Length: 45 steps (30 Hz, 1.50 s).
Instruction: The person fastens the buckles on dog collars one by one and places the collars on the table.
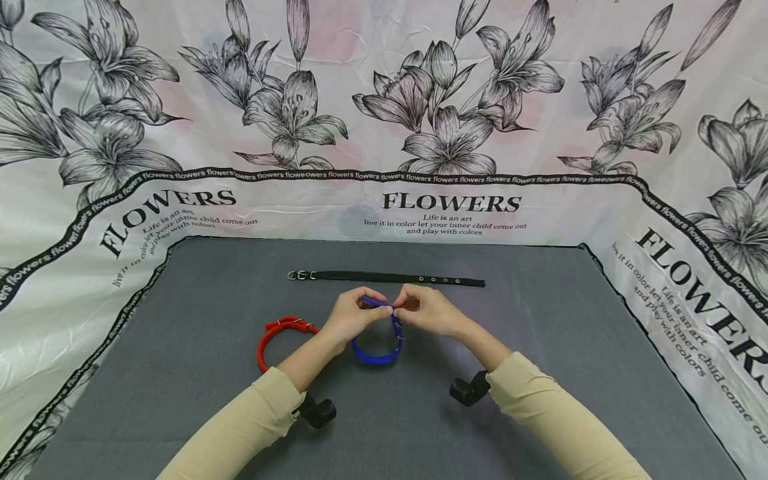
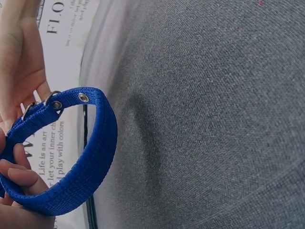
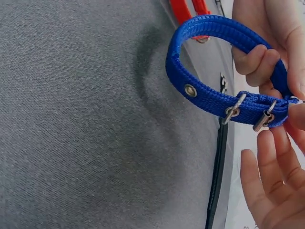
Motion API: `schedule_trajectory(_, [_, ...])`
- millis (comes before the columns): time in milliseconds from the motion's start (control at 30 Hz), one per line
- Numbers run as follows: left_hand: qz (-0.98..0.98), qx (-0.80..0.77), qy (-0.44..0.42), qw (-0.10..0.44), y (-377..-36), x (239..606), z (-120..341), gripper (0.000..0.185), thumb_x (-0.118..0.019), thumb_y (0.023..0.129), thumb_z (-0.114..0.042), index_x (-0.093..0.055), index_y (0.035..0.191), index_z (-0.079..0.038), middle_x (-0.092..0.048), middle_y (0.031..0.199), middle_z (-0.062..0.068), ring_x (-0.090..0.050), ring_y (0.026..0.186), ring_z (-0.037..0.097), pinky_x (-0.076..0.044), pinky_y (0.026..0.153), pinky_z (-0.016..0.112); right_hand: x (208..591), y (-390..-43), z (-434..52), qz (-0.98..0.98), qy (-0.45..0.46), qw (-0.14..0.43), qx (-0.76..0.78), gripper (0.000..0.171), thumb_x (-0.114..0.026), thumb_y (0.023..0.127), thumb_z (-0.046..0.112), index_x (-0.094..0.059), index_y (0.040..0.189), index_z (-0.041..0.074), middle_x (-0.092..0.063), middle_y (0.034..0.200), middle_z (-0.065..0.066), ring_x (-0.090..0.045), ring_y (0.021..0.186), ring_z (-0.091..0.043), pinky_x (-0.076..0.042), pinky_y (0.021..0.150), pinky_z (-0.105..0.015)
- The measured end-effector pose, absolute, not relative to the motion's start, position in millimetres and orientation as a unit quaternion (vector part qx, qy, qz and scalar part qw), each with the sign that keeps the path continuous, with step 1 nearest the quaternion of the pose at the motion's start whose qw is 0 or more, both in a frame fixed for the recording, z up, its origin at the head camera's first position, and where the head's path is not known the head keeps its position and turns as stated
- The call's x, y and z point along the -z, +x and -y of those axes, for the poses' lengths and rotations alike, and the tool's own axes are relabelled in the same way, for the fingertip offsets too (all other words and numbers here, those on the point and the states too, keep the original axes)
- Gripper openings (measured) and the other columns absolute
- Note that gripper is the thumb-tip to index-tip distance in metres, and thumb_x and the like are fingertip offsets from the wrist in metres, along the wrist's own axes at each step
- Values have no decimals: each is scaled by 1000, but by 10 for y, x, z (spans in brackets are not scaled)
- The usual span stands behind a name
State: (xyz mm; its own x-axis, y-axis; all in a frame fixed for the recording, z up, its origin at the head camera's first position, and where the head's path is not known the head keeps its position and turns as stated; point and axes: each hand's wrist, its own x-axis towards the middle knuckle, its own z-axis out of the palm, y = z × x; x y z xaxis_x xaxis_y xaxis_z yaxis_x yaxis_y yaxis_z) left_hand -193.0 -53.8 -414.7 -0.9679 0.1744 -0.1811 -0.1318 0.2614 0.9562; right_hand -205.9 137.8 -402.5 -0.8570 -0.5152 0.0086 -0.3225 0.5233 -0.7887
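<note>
A blue collar, bent into a loop, hangs between both hands above the table. My left hand pinches the loop's upper left part, some of its fingers curled round the strap in the right wrist view. My right hand pinches the strap near the buckle with thumb and finger; its other fingers are spread apart. The strap's tip is hidden by the fingertips. Metal eyelets and a D-ring show on the blue strap.
A red collar, closed in a loop, lies left of the hands, partly behind the left forearm. Beyond the hands a black collar lies stretched out on the grey cloth. Flower-printed fabric walls the back and sides.
</note>
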Motion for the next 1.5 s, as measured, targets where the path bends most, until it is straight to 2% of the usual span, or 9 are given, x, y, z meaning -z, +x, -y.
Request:
schedule_trajectory(200, [-768, -629, 0, 119, -1949, 4137, 559, 24, -74, 79, -27, -65, 98, -16, -63, 91, 2, -54, 71, 20, -48, 70, 40, 4051, -2026, -1350, -867, -216, 103, 437, 11, -58, 90, 17, -58, 101, 17, -61, 101, -2, -63, 82, -16, -52, 68, -32])
schedule_trajectory(333, [-746, -657, -13, 111, -1969, 4133, 569, 23, -73, 80, -25, -65, 99, -14, -63, 88, 2, -52, 68, 21, -46, 66, 35, 4090, -1997, -1342, -862, -207, 119, 446, 26, -59, 91, 22, -52, 115, 17, -58, 105, -7, -64, 76, -17, -54, 65, -36])
schedule_trajectory(467, [-719, -686, -31, 106, -1992, 4136, 573, 23, -72, 81, -22, -65, 100, -12, -60, 80, 1, -50, 63, 17, -43, 62, 31, 4124, -1965, -1345, -865, -210, 135, 436, 41, -63, 88, 23, -46, 124, 15, -57, 105, -10, -66, 72, -20, -53, 62, -32])
schedule_trajectory(600, [-704, -701, -42, 105, -2010, 4143, 574, 22, -71, 82, -21, -65, 101, -12, -61, 80, 6, -53, 61, 16, -47, 64, 31, 4140, -1945, -1348, -869, -203, 125, 434, 40, -64, 87, 19, -45, 122, 12, -57, 101, -12, -66, 66, -22, -53, 58, -29])
schedule_trajectory(833, [-727, -680, -5, 95, -1998, 4157, 604, 24, -68, 84, -17, -62, 105, -7, -67, 93, 13, -67, 84, 33, -55, 71, 37, 4155, -1937, -1358, -877, -197, 81, 430, 31, -64, 87, 15, -51, 115, 12, -62, 92, -9, -64, 60, -14, -53, 53, -28])
schedule_trajectory(1000, [-786, -612, 34, 78, -2000, 4169, 642, 20, -68, 84, -19, -61, 100, -9, -68, 94, 16, -68, 77, 25, -55, 69, 37, 4147, -1940, -1374, -884, -208, 57, 415, 29, -64, 86, 13, -54, 113, 13, -64, 88, -8, -62, 57, -14, -50, 50, -25])
schedule_trajectory(1167, [-872, -482, 79, 32, -2007, 4192, 668, 17, -70, 81, -23, -64, 95, -15, -66, 91, 0, -62, 77, 14, -50, 63, 27, 4174, -1955, -1374, -892, -212, 56, 396, 28, -64, 86, 13, -56, 113, 12, -64, 88, -8, -62, 56, -14, -49, 48, -23])
schedule_trajectory(1333, [-903, -414, 113, 5, -2018, 4265, 654, 22, -74, 78, -19, -64, 96, -12, -62, 94, 2, -58, 81, 15, -49, 67, 29, 4239, -1977, -1358, -897, -206, 54, 386, 28, -65, 85, 12, -58, 111, 8, -64, 89, -9, -62, 59, -16, -49, 47, -21])
schedule_trajectory(1500, [-917, -380, 125, -8, -1994, 4300, 637, 23, -73, 78, -18, -64, 97, -10, -61, 95, 5, -58, 83, 17, -48, 70, 34, 4290, -1990, -1336, -908, -194, 38, 369, 27, -68, 83, 12, -61, 109, 8, -62, 88, -8, -59, 57, -9, -47, 45, -20])
